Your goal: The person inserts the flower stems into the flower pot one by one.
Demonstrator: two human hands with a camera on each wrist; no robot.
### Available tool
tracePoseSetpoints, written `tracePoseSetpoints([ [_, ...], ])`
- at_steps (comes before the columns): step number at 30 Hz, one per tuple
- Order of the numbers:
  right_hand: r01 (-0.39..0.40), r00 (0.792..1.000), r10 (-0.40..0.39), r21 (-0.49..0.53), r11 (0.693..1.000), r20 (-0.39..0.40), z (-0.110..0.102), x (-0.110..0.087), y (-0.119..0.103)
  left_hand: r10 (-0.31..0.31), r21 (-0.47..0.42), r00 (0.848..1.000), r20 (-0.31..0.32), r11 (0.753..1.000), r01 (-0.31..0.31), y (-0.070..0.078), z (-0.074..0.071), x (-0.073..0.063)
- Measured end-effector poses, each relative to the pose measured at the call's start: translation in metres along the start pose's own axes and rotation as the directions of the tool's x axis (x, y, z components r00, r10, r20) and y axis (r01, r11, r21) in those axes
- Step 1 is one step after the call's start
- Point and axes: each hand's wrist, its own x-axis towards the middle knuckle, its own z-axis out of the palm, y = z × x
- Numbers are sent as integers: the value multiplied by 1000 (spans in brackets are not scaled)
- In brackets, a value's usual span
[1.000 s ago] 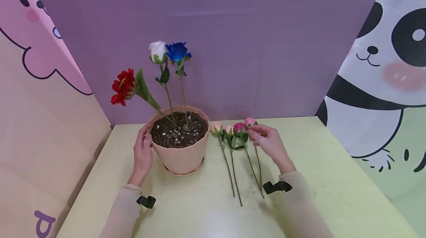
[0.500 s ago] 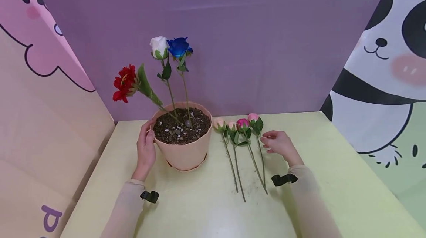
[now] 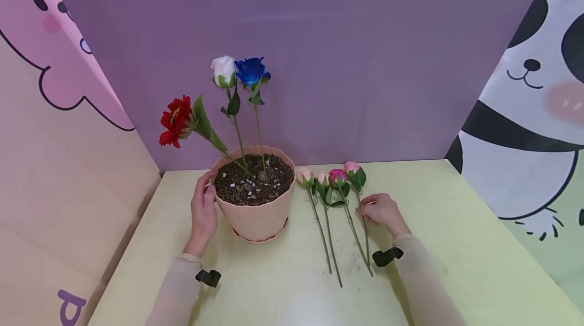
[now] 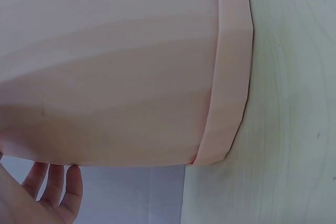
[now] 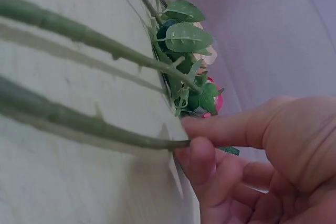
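My left hand [image 3: 203,217] rests against the left side of a peach flowerpot [image 3: 256,220] filled with dark soil. In the left wrist view its fingers [image 4: 72,184] touch the pot's wall. A red flower [image 3: 175,120], a white rose [image 3: 224,71] and a blue rose [image 3: 251,71] stand in the soil. On the table, my right hand [image 3: 384,213] pinches the stem of the rightmost pink rose [image 3: 353,167] between thumb and fingers; the right wrist view shows this stem [image 5: 100,128] at the fingertips. Beside it lie a magenta rose [image 3: 338,176] and two pale peach roses [image 3: 304,175].
The pot stands on a saucer [image 3: 260,239] on the pale wooden table [image 3: 274,285]. A purple backdrop [image 3: 365,62] rises behind the table. Printed panels stand at both sides, the right one with a panda [image 3: 529,123].
My right hand has drawn back from the pink rose's bloom, then moved in to pinch its stem lower down. The left hand has stayed on the pot. The head view has shifted slightly.
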Motion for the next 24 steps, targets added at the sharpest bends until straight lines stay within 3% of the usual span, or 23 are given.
tracePoseSetpoints([
  [9, 9, 1000, -5, 215, 977, -20, -19, -4, -10, 27, -4, 999, 25, 1000, -27, 6, 4, 11],
  [18, 146, 977, -75, 373, 916, -200, -38, -19, -22, 5, 8, 1000, 7, 1000, -5, 2, 0, 5],
  [24, 205, 963, -101, 433, 878, -251, -42, -25, -31, -13, 32, 1000, 6, 999, 13, 2, -1, -1],
])
